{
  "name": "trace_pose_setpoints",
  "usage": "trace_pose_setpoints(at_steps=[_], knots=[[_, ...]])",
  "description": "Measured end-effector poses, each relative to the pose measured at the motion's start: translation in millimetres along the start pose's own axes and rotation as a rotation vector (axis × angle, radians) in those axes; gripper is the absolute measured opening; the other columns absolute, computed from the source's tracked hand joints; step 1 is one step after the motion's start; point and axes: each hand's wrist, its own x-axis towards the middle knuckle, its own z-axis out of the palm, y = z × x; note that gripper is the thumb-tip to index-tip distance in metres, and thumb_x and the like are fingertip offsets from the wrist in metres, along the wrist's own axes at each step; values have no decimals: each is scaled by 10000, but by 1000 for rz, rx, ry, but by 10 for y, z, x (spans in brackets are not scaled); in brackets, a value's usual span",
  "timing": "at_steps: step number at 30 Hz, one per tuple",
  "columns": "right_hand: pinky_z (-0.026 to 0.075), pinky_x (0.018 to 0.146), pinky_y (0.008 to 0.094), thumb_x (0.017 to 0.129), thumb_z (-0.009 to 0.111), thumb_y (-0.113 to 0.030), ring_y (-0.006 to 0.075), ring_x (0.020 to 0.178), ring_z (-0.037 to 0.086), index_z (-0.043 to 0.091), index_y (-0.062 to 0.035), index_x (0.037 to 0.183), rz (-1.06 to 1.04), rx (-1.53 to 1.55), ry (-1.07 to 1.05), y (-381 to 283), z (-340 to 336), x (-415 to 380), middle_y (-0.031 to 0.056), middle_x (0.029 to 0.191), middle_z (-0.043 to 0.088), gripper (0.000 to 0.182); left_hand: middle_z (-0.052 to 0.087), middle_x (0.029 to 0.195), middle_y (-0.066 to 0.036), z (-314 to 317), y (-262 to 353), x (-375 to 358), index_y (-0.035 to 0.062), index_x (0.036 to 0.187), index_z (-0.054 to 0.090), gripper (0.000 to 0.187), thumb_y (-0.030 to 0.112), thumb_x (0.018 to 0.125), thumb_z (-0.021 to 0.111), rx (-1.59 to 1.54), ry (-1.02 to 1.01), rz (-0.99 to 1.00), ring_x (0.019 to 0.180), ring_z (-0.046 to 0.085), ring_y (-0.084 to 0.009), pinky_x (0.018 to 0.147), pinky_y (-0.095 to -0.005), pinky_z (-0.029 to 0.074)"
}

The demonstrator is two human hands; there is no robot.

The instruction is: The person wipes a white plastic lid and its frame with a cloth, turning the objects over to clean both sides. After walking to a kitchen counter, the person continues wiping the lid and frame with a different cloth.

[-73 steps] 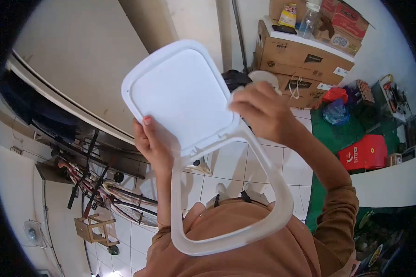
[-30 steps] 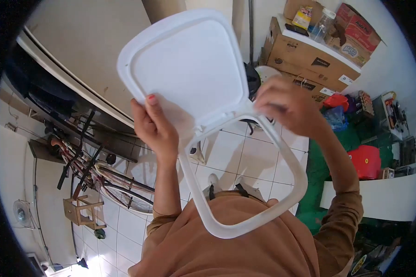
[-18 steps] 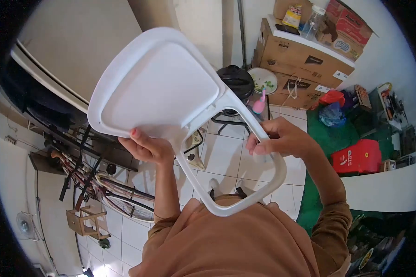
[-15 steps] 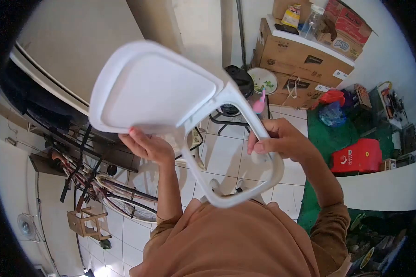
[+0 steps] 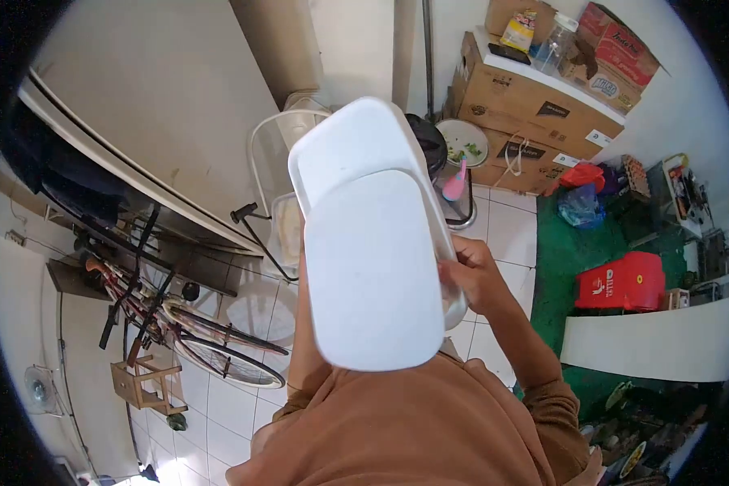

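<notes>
A white plastic folding chair point(image 5: 373, 267) is held up in front of my body, its rounded seat panel lying over the backrest point(image 5: 352, 138) and frame. My right hand point(image 5: 471, 277) is closed on the right side of the frame, near its lower end. My left forearm point(image 5: 306, 356) runs up behind the chair's left side. The panel hides my left hand, so its fingers do not show.
Cardboard boxes point(image 5: 535, 97) are stacked at the back right. Left are a bicycle point(image 5: 219, 340) and a small wooden stool point(image 5: 146, 385). A metal-framed chair point(image 5: 259, 162) stands behind. A red container point(image 5: 622, 282) sits on green matting point(image 5: 555, 243).
The seat panel has swung down over the frame, so the chair is now folded flat. My left hand has gone out of sight behind it, while my right hand keeps hold of the frame.
</notes>
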Motion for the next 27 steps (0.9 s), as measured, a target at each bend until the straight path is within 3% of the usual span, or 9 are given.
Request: trace_pose_setpoints(at_steps=[3,6,9,13,16,20,23,26,27], knots=[[468,701,277,849,612,-151,109,751,574,624,-11,943,22,-35,22,31,-31,0,46,829,635,169,363,1367,-152,205,52,138,113,1451,226,675,240,888,576,698,169,416,1141,496,-238,889,-329,497],[468,702,277,851,617,-191,114,752,576,624,-4,931,38,15,61,70,-42,1,48,825,636,203,305,1401,-141,172,92,234,98,1457,213,680,267,897,561,897,110,640,1139,491,-227,887,-348,501],[464,708,275,852,623,-234,117,754,578,621,1,924,30,22,44,113,-75,28,53,827,639,245,382,1346,-144,489,177,110,72,1415,306,628,365,910,537,1170,274,562,1061,548,-234,831,-345,536],[453,713,274,853,613,-272,116,754,569,611,0,927,27,-103,-83,88,-71,36,41,832,633,282,572,871,-41,317,220,8,39,1082,519,536,542,920,430,604,418,236,688,596,-132,569,-215,498],[458,716,254,839,584,-198,104,806,570,614,7,928,58,-154,-175,105,-65,55,62,872,624,226,530,749,-6,323,211,46,46,970,525,495,528,932,421,594,539,280,586,505,-96,479,-209,394],[458,745,258,811,628,-204,117,849,567,606,-7,921,-3,-230,-13,93,-387,122,67,936,602,227,511,722,5,415,252,3,55,910,542,474,526,909,481,649,604,364,552,436,-83,454,-220,339],[445,770,289,778,667,-183,139,888,547,578,-17,962,-16,234,54,-165,-454,136,80,970,585,264,511,721,12,469,284,-11,61,841,554,480,538,884,521,714,572,416,566,445,-77,454,-219,333],[450,784,332,721,692,-103,194,921,560,555,-16,958,-299,-21,224,-438,-206,258,98,992,565,287,521,724,14,564,233,-19,57,798,563,480,531,870,552,778,570,433,580,454,-72,455,-219,334],[449,796,346,706,699,-82,228,919,564,552,-14,945,-549,-459,315,-494,-136,322,109,993,559,288,521,724,14,574,206,-14,57,798,563,480,531,870,552,779,566,428,580,454,-72,455,-219,334]])
